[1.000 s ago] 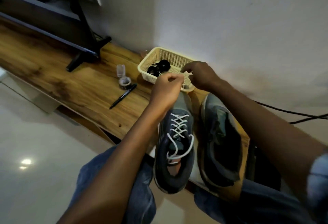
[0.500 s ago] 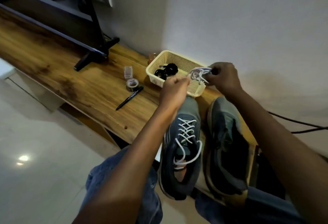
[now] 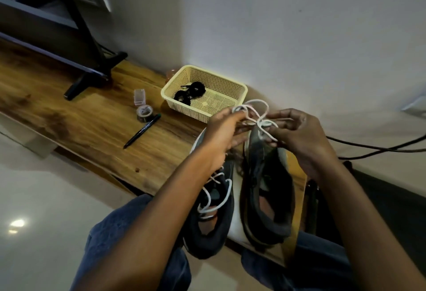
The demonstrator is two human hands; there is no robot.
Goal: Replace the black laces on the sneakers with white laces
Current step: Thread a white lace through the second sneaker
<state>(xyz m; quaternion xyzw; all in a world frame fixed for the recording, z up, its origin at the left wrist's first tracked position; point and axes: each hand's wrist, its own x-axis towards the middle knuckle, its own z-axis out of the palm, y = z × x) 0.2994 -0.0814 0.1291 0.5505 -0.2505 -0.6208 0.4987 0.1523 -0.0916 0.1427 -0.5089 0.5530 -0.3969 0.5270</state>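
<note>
Holding: both hands pinch a loose white lace (image 3: 258, 119) between them, above the shoe toes.
Knees: jeans (image 3: 129, 228) nearest, under both forearms.
Left shoe (image 3: 209, 219): below the left wrist, already threaded with white lace; its ends lie loose over the opening.
Right shoe (image 3: 267, 189): below the right hand, no lace visible in its eyelets; next to be threaded, I judge.
Left hand (image 3: 221, 138): fingers curled, fingertips gripping one end of the tangle.
Right hand (image 3: 302, 136): fingers curled, pinching the loops on the other side.
Lace state: looped and crossed on itself between the hands.
Risk: pulling the hands apart could tighten the loops into a knot; uneven ends would leave one side short when threading.
Basket (image 3: 239, 88): just beyond the hands, holding the black laces (image 3: 190, 92).
Beyond the left hand: pen (image 3: 141, 134), tape roll (image 3: 144, 113), small clear box (image 3: 139, 96) on the wooden shelf (image 3: 69, 115).
</note>
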